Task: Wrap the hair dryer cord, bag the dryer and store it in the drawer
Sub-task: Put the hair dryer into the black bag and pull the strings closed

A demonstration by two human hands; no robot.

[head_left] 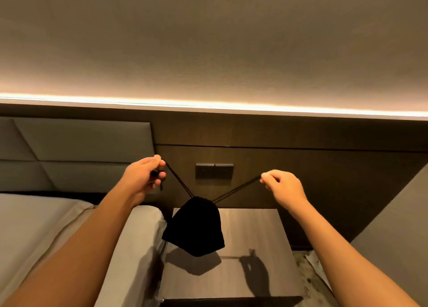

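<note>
While hung above counter (254, 225), black bag (195, 225): soft, loaded, judged moderately heavy. Drawstrings (234, 189) pinched taut by left hand (143, 177), right hand (283, 186); best held there.

Nightstand top (254, 228) bare beneath hanging bag (194, 225); bed (129, 237) crowds its left.

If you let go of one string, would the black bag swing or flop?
Probably swing: the black bag hangs above the nightstand from taut strings the left hand and right hand pinch. Soft cloth, yet bulging, so seemingly weighted.
</note>
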